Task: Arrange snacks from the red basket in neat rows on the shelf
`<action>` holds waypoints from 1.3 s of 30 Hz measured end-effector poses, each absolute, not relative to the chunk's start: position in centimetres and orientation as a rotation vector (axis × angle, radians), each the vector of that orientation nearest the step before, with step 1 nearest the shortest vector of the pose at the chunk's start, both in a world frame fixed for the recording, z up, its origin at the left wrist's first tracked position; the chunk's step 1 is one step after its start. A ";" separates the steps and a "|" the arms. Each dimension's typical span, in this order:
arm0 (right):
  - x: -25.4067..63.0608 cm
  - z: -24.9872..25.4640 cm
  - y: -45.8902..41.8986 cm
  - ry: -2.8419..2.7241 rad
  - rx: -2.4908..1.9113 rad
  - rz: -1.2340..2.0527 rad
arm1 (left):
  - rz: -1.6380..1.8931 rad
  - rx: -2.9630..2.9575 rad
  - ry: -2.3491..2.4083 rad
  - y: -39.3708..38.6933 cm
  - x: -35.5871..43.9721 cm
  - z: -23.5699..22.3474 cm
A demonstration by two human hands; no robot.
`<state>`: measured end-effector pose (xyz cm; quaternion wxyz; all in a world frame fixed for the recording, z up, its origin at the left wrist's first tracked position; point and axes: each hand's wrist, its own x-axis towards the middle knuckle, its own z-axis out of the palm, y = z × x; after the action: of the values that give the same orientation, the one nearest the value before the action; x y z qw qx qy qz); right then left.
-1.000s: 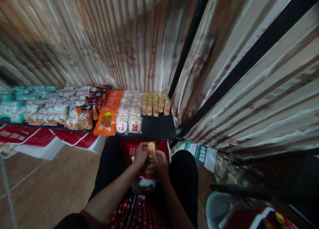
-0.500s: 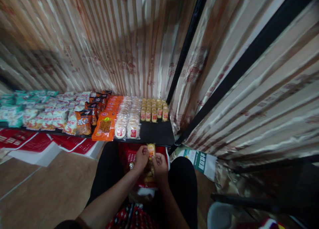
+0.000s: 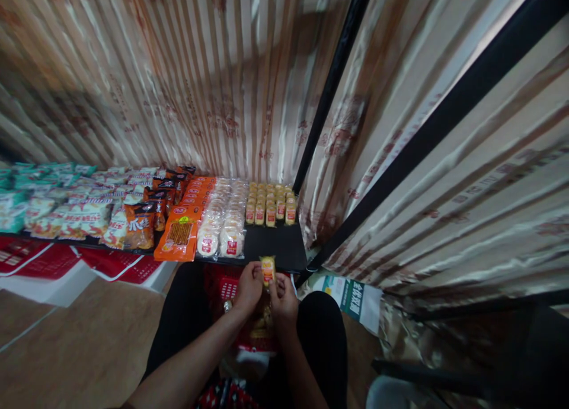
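A small yellow snack packet [image 3: 268, 269] with a red and orange label is upright between my hands, just in front of the black shelf [image 3: 275, 243]. My left hand [image 3: 249, 286] pinches its left edge. My right hand [image 3: 283, 299] grips its lower right side, thumb toward the front. Below them, a red bag [image 3: 229, 286] between my knees holds more yellow packets [image 3: 262, 326], partly hidden by my forearms. Rows of matching yellow packets [image 3: 270, 210] stand at the shelf's right end.
Left along the shelf lie clear-wrapped white round crackers [image 3: 231, 240], orange snack bags [image 3: 180, 234], brown-orange bags [image 3: 140, 225], white bags [image 3: 84, 216] and teal bags [image 3: 13, 210]. Black poles [image 3: 338, 83] and a patterned curtain [image 3: 200, 89] stand behind. A green-and-white bag [image 3: 353, 299] lies right.
The view has shifted slightly, so the shelf sits a little lower and further left. Both hands still hold the yellow packet, which now faces me more squarely.
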<state>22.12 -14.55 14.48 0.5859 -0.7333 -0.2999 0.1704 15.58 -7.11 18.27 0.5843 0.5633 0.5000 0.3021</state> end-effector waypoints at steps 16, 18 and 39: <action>24.1 15.7 -12.6 -0.844 -1.964 0.056 | 0.741 1.456 1.147 -5.1 18.2 19.8; 24.3 15.7 -12.3 -0.838 -1.944 0.078 | 0.742 1.514 1.165 -4.8 18.5 19.7; 27.1 16.7 -9.5 -0.757 -2.033 0.188 | 0.691 1.500 1.126 -3.0 21.9 20.4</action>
<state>27.07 -9.51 16.70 0.4634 -0.8273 -0.3081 0.0766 21.90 -2.98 20.42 0.5407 0.6312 0.4739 0.2909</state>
